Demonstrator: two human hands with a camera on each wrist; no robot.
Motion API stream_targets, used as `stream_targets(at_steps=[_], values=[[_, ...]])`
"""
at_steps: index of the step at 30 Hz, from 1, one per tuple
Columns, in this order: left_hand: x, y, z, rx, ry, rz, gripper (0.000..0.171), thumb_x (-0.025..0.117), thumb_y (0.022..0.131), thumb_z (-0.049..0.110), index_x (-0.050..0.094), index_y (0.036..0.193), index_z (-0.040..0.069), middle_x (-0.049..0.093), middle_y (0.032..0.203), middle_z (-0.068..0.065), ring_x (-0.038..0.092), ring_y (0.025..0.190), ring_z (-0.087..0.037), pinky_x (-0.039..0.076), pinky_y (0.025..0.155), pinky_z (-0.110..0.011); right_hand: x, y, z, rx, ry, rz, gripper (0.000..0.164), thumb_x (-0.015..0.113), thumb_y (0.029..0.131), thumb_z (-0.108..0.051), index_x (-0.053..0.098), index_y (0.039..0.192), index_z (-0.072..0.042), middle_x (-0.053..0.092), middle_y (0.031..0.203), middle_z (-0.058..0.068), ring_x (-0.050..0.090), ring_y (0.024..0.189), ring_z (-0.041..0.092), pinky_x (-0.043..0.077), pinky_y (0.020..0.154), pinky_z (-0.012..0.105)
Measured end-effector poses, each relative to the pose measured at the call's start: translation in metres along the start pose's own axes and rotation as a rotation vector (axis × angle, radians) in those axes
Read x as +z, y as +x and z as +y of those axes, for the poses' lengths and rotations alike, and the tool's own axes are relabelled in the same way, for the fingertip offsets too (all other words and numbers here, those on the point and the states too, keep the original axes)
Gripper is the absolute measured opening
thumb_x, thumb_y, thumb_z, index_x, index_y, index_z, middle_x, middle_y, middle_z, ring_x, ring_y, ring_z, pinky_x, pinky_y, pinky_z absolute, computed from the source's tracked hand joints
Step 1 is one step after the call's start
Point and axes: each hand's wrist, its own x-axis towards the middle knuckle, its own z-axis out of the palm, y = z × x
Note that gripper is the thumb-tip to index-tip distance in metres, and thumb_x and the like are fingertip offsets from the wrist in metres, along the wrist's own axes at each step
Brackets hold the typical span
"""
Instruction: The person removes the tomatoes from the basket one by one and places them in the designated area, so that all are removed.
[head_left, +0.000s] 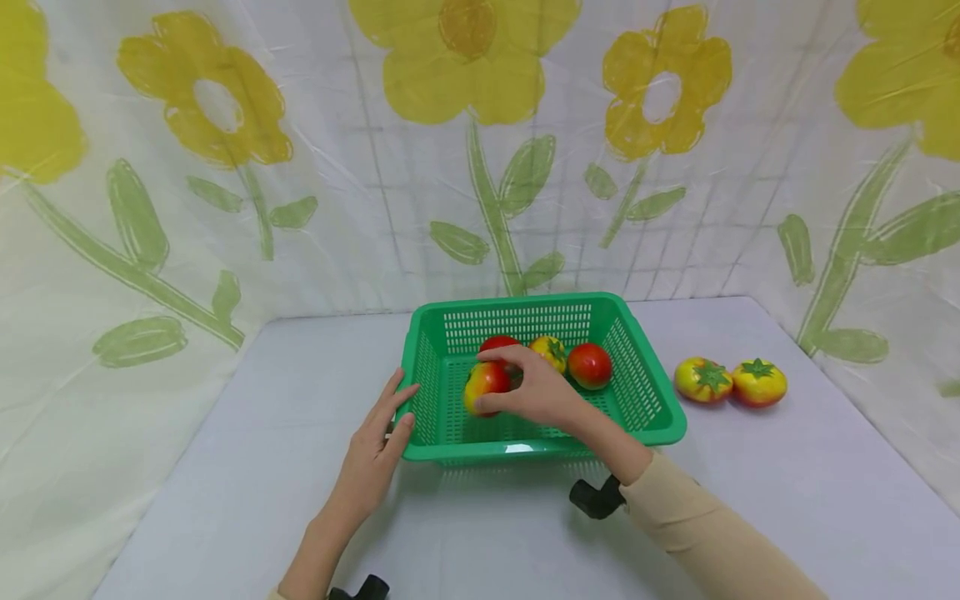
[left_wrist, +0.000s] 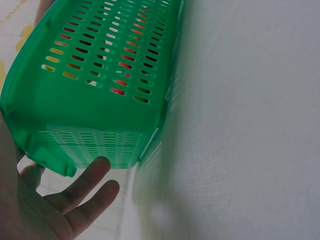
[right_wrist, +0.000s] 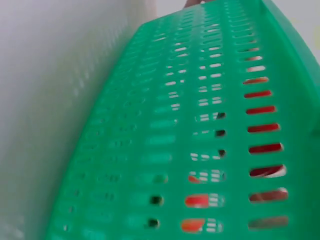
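A green plastic basket (head_left: 540,451) with slotted walls stands on the table. My right hand (head_left: 536,387) reaches over its near rim and pinches a red-and-yellow tomato (head_left: 486,385) between thumb and fingers, inside the basket. Around it are a red tomato (head_left: 498,342) behind, a yellow tomato (head_left: 550,350) with a green leafy top, and another red tomato (head_left: 590,366) on the right. My left hand (head_left: 372,446) touches the basket's left rim, fingers spread and mostly straight. In the right wrist view the basket wall (right_wrist: 165,125) hides the right hand's grip.
Two yellow-and-red tomatoes with green tops, a left one (head_left: 703,380) and a right one (head_left: 759,383), lie side by side on the white table (head_left: 247,467) right of the basket. A flower-printed curtain (head_left: 337,208) hangs behind the table and along its sides.
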Motion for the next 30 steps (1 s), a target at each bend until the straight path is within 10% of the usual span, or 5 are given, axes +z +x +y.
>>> stream_targets(at_steps=[30], values=[[-0.002,-0.001,-0.001,0.032,-0.004,-0.009,0.044,0.043,0.107,0.034,0.043,0.149,0.02,0.02,0.161,0.006,0.039,0.134,-0.016,0.049,0.087,-0.044,-0.095,-0.098,0.009,-0.126,0.271,0.283,0.061,0.072,0.089,-0.002,0.048,0.145,-0.008,0.045,0.144,0.01,0.047,0.125,0.021,0.044,0.095,0.024]])
